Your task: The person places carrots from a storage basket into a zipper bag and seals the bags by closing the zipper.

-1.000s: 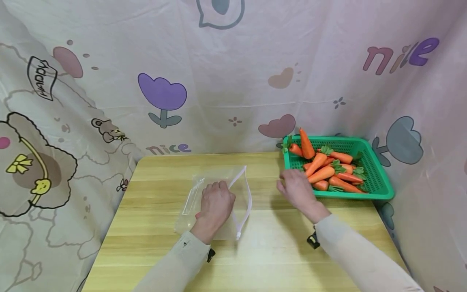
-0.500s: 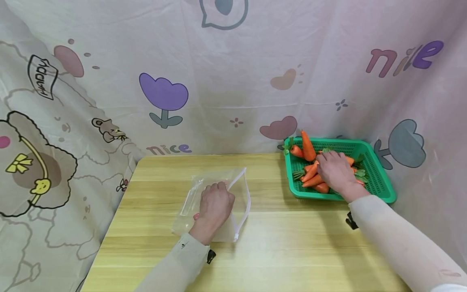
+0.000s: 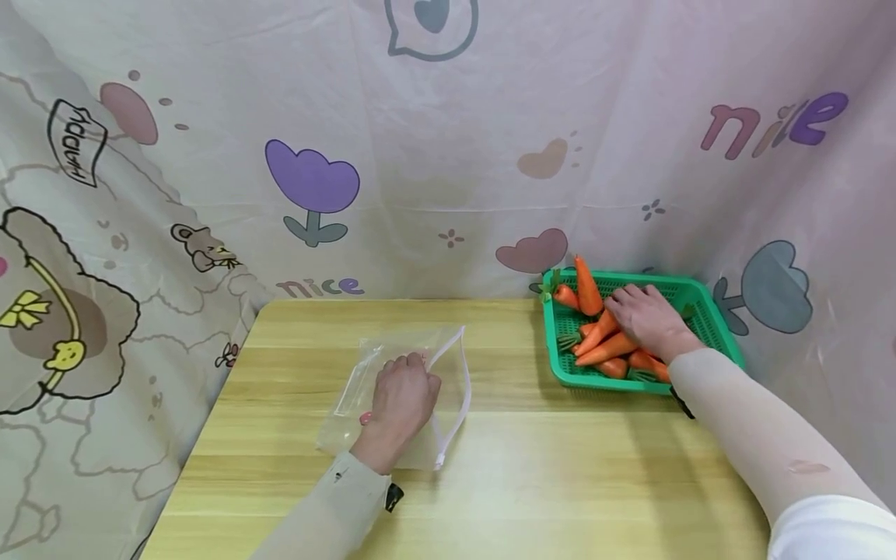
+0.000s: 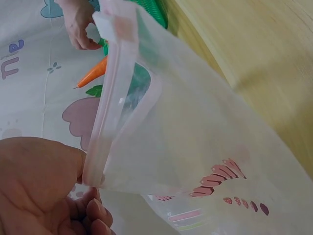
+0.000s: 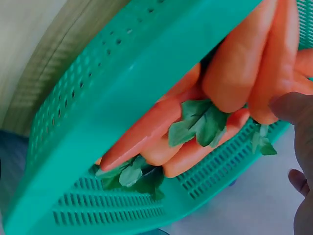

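Note:
A clear plastic zip bag [image 3: 350,408] lies under my left hand [image 3: 404,398]. In the left wrist view its pale zip strip [image 4: 103,122] is pinched by the thumb and fingers, and a white slider [image 4: 105,27] sits at the strip's far end. The bag's mouth gapes a little. At the right, a green basket [image 3: 551,334] holds several orange carrots [image 3: 607,348] with leafy tops. Over the carrots is my right hand [image 3: 651,320]. In the right wrist view its thumb touches the leafy end of one carrot [image 5: 274,73], with another finger apart from it.
One carrot [image 3: 588,286] leans up past the basket's back left rim. A wooden table [image 3: 525,474] carries both bag and basket. Behind it hangs a printed cloth [image 3: 434,155], with more cloth along both sides.
My right hand has moved right from the basket's left front corner to over the carrots. The left hand keeps hold of the bag, nearly still.

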A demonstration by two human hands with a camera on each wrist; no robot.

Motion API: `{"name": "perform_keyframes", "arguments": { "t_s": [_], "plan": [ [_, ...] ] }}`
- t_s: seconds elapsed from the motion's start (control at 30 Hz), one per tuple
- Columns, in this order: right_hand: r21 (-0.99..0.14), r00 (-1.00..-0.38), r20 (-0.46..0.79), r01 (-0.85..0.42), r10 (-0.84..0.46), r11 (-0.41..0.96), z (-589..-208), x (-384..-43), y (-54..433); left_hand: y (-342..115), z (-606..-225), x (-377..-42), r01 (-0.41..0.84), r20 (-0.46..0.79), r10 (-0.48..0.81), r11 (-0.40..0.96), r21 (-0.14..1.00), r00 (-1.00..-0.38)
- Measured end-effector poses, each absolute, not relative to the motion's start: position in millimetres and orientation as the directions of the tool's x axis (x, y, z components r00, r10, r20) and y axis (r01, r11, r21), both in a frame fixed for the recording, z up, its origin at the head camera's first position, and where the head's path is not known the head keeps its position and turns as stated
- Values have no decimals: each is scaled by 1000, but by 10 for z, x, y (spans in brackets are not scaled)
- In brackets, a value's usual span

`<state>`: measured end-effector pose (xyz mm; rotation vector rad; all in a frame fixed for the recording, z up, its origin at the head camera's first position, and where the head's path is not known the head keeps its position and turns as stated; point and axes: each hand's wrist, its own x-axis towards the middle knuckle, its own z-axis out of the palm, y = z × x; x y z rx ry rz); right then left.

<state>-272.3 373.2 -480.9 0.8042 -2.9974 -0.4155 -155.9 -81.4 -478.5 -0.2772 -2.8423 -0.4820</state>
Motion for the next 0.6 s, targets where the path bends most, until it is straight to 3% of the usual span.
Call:
{"name": "perform_keyframes", "arguments": {
  "t_s": [0.23,0.6],
  "plan": [
    [351,-814,-69,-562,-577,749,-4901,-2765,3757,-831,-4805,-1544,226,285,140,928,297,-948],
    [369,-819,-55,-548,-571,750,-4979,-2852,3861,-835,-4810,-1548,226,282,140,928,297,-949]
  ]
}}
